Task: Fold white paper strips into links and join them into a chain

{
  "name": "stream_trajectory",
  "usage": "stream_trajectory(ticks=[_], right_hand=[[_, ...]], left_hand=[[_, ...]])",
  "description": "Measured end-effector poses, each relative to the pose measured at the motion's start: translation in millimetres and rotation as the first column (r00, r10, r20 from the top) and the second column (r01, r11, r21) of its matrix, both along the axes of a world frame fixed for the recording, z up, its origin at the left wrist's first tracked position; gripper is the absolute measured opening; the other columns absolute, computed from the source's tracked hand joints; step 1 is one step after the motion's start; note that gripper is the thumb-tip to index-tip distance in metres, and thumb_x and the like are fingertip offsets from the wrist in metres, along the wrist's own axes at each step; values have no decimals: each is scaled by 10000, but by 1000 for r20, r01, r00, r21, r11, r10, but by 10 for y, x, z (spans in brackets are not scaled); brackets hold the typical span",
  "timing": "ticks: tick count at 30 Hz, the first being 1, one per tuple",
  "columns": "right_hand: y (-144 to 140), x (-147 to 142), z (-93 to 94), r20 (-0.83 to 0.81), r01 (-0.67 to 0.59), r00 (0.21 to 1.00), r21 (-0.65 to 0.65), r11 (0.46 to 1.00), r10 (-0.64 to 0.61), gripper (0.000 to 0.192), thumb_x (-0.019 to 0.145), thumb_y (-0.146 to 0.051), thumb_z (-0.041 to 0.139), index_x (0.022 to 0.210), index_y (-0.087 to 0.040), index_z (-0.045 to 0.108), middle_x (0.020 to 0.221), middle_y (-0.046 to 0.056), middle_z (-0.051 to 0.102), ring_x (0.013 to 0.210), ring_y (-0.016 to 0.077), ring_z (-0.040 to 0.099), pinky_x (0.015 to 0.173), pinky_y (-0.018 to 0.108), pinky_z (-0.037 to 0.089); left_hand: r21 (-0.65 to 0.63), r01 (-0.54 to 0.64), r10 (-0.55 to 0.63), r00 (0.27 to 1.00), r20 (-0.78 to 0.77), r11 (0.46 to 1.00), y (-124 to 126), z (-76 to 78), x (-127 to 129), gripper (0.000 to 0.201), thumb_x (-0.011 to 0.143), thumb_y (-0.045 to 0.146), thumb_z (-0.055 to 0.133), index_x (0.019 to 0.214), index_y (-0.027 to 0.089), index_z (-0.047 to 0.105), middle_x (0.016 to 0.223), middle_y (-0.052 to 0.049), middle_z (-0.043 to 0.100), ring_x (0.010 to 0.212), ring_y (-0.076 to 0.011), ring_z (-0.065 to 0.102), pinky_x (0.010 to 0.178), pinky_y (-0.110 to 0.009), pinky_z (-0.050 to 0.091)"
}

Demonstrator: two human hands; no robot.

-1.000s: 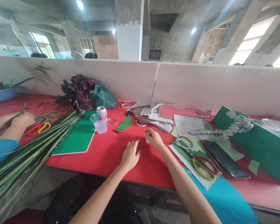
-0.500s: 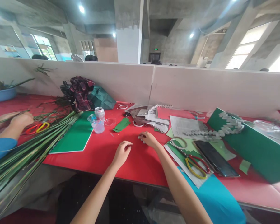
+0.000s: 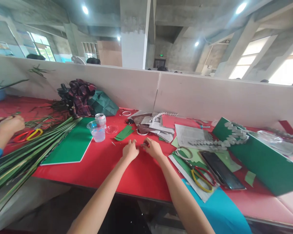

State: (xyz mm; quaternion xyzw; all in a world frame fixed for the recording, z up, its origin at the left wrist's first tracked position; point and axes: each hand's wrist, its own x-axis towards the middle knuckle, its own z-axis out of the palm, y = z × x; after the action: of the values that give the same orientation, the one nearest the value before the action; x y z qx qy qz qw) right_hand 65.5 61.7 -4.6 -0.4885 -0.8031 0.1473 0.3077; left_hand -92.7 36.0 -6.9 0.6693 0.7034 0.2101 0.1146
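Over the red tabletop, my left hand and my right hand face each other, a small gap between their fingertips. The right fingers are curled in a pinch around a small pale folded paper piece, mostly hidden. My left fingers are bent and closed; whatever they hold, if anything, does not show. Green paper strips lie just beyond my left hand. Right of my right hand lie red-and-yellow-handled scissors, a white tape roll and a black phone.
A plastic cup and a can stand at left, beside a green board and long leaves. A co-worker's hand is at far left. Folded-paper chains hang over a green box. A partition runs behind.
My left hand has moved up toward my right hand, its fingers now more bent. The right hand has turned toward the left one. The view has shifted slightly right.
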Motion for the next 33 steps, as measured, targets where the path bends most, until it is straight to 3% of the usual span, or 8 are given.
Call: stream_trajectory(ticks=[4,9,13,15,17,21,26,33], right_hand=[[-16,-17,49,-76,38,997,84,996,-32,101,857,-324,515,843,-228,543,815,9,668,692,154,604,619,233,388],[14,-54,26,-259,2,965,132,991,32,159,855,-351,501,782,-213,530,830,28,618,673,151,586,632,252,431],[74,-73,4,-531,-85,842,40,996,93,217,834,-407,536,756,-208,501,718,8,587,638,155,589,600,259,453],[114,-63,-4,-631,-139,770,-19,990,96,254,815,-440,560,741,-203,503,676,1,583,626,153,583,594,261,461],[147,-46,-12,-666,-157,740,-35,987,94,273,801,-455,574,731,-195,527,675,6,590,630,148,571,599,260,464],[161,-25,-31,-637,-132,764,2,991,102,233,816,-425,555,806,-195,585,720,12,620,643,141,571,614,255,462],[129,-36,-43,-455,-128,879,60,990,141,272,860,-314,486,1082,-218,610,930,53,664,763,162,616,682,269,478],[111,-22,-53,-285,-79,952,114,990,109,222,846,-223,473,1014,-237,618,964,40,664,804,176,620,718,284,473]], left_hand=[[54,69,-65,995,-70,996,57,-22,103,344,852,318,442,1134,158,557,1120,-160,581,886,-285,642,728,-343,467],[206,210,-264,921,286,956,84,-92,101,200,840,304,496,986,213,598,1022,-62,618,866,-203,628,724,-275,454],[237,266,-354,626,695,934,152,-93,81,280,809,370,567,987,159,617,905,-60,653,723,-165,617,682,-267,475],[209,312,-340,462,819,927,178,-81,53,346,775,388,617,1010,134,630,895,-74,671,684,-158,607,642,-267,484],[196,323,-314,370,874,926,190,-71,19,376,743,375,662,1022,124,641,905,-84,681,671,-151,603,612,-260,490],[171,280,-261,329,908,945,186,-81,-26,369,742,347,670,1038,129,645,924,-88,679,658,-145,612,574,-258,511],[48,235,-114,274,955,971,177,-118,-39,313,776,288,626,1057,150,612,911,-72,664,627,-157,646,557,-301,553],[62,288,-88,76,993,956,211,-136,-112,258,793,295,617,968,110,659,953,-116,696,678,-182,675,667,-329,561]])
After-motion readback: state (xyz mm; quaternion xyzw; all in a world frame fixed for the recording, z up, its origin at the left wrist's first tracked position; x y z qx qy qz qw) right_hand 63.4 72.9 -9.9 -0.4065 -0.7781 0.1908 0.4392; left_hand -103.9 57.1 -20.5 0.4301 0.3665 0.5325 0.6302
